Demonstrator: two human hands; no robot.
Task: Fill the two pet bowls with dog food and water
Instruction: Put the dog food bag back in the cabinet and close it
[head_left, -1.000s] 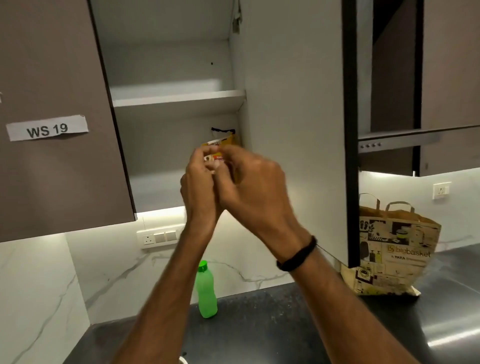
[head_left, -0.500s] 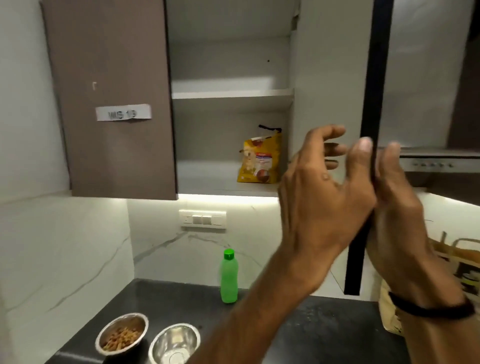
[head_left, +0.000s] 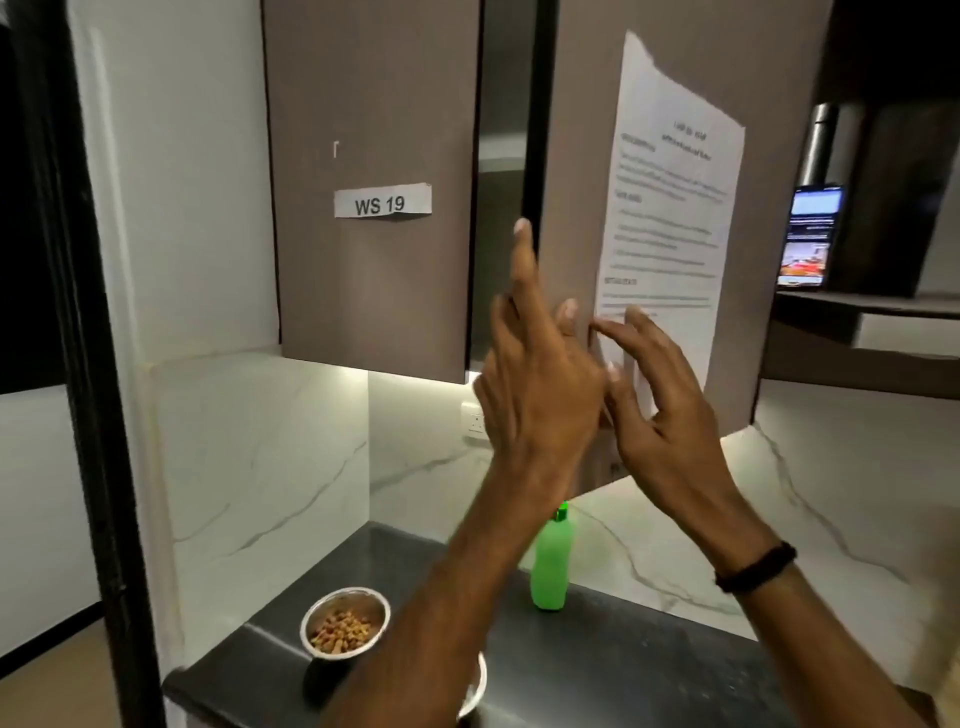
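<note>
**Both hands loose at the right door, bowls below on the table**

Two brown doors fill the upper view. The left door (head_left: 374, 291) is flat to the camera. The right door (head_left: 571, 156) stands at a slight angle, with a narrow dark gap between the two. A white marbled wall (head_left: 260, 441) runs below them and down to the dark table (head_left: 623, 670). A printed sheet (head_left: 670, 208) is stuck on the right door; its text is too blurred to read.

The left hand (head_left: 540, 384) is raised in front of the gap with nothing in it. Its index finger (head_left: 522, 244) points up along the right door's left edge. The right hand (head_left: 660, 400) is just to its right, fingers spread and gently bent, grasping nothing. Its fingertips (head_left: 602, 327) are at the sheet's lower left corner.

A green bottle (head_left: 550, 566) stands upright on the table near the wall, behind the left forearm. A steel bowl (head_left: 345, 603) sits near the table's left edge with brown kibble (head_left: 343, 631) in it. A second bowl (head_left: 478, 686) is just to its right. It is mostly hidden by the left arm, so I cannot tell what it holds.

A lit phone (head_left: 810, 234) stands far right. A label (head_left: 382, 202) reading "WS 19" is on the left door, a socket (head_left: 475, 421) is on the wall, and a black band (head_left: 756, 566) circles the right wrist.
</note>
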